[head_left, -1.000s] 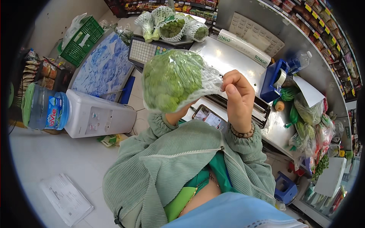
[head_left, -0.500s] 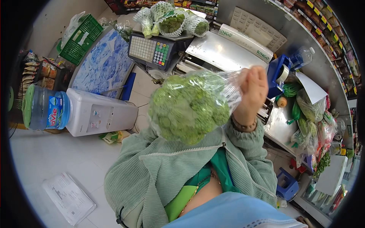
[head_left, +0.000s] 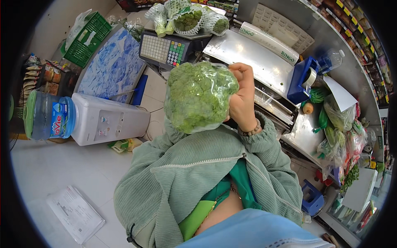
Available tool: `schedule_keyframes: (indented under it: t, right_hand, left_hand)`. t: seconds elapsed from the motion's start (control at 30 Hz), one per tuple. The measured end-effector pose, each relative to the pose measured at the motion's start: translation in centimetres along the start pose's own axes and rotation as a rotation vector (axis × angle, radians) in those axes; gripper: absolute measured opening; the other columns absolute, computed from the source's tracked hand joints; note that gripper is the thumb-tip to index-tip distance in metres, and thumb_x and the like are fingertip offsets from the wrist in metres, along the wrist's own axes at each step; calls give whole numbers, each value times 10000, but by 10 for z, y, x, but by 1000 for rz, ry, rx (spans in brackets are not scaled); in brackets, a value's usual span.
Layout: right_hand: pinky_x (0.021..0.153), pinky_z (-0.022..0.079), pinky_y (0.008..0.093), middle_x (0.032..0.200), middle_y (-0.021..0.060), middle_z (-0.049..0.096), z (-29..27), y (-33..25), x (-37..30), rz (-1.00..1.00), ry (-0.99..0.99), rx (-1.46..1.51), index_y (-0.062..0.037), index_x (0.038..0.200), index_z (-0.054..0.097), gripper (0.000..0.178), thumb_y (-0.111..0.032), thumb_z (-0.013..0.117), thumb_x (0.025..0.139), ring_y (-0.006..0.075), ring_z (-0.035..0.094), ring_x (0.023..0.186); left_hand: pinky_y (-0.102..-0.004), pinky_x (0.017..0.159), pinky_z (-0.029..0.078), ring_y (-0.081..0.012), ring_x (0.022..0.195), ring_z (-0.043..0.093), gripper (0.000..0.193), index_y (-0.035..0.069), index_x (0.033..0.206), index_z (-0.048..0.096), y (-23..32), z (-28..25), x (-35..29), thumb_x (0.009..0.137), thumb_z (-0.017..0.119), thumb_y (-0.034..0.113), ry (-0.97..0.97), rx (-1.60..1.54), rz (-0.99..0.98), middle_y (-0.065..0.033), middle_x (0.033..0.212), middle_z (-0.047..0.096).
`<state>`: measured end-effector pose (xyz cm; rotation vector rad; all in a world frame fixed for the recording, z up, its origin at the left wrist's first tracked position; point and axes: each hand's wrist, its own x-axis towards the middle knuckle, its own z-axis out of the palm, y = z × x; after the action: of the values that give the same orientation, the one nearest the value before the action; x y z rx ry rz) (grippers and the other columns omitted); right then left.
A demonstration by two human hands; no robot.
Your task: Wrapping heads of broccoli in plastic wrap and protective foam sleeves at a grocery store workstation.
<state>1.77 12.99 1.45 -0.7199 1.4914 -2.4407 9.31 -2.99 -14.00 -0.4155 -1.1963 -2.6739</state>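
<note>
A large head of broccoli (head_left: 196, 97), wrapped in clear plastic film, is held up in front of my chest, its florets facing up. My right hand (head_left: 243, 95), a beaded bracelet at its wrist, is at the right side of the broccoli. Its fingers are bent and closed on the plastic film at that edge. The film lies close over the florets, with shiny creases. My left sleeve (head_left: 171, 129) runs in behind the broccoli, which hides my left hand.
Beyond the broccoli stands a weighing scale (head_left: 163, 49) with net-wrapped broccoli (head_left: 188, 21) on top. To its right are a wrapping machine (head_left: 242, 51) with a film roll (head_left: 269, 43) and a blue tape dispenser (head_left: 302, 80). Bagged vegetables (head_left: 339, 124) lie farther right. A water dispenser (head_left: 109, 120) is at left.
My right hand has come down and left, in against the broccoli. The film that was stretched out to the right now lies close to it. The broccoli has turned and shifted up slightly.
</note>
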Motion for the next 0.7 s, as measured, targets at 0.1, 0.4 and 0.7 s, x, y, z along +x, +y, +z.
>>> schedule_keyframes:
  t: [0.1,0.4,0.7]
  right_hand:
    - [735,451,238,941,25,540,1,2,-4,-157,2,-202,12,1077,494,227,36,545,856,86,528,835]
    - [783,508,325,1087,198,611,-6,19,-12,-416,-121,-680,9,1322,426,466,-88,535,879,308,635,939]
    - [372,460,281,1035,163,536,-38,31,-10,491,-396,913,95,1128,428,572,-419,494,885,185,563,567]
  left_hand:
    - [-410,1084,302,-253,1316,343,767,98,1426,266,43,81,30,815,720,196,-71,508,143,-104,1406,372]
    - [-302,978,380,-167,1162,470,576,31,1339,393,54,126,67,852,678,143,373,88,-105,-62,1252,497]
    - [-323,935,435,-181,1093,537,634,18,1335,397,46,96,66,873,640,379,70,38,-7,-87,1210,547]
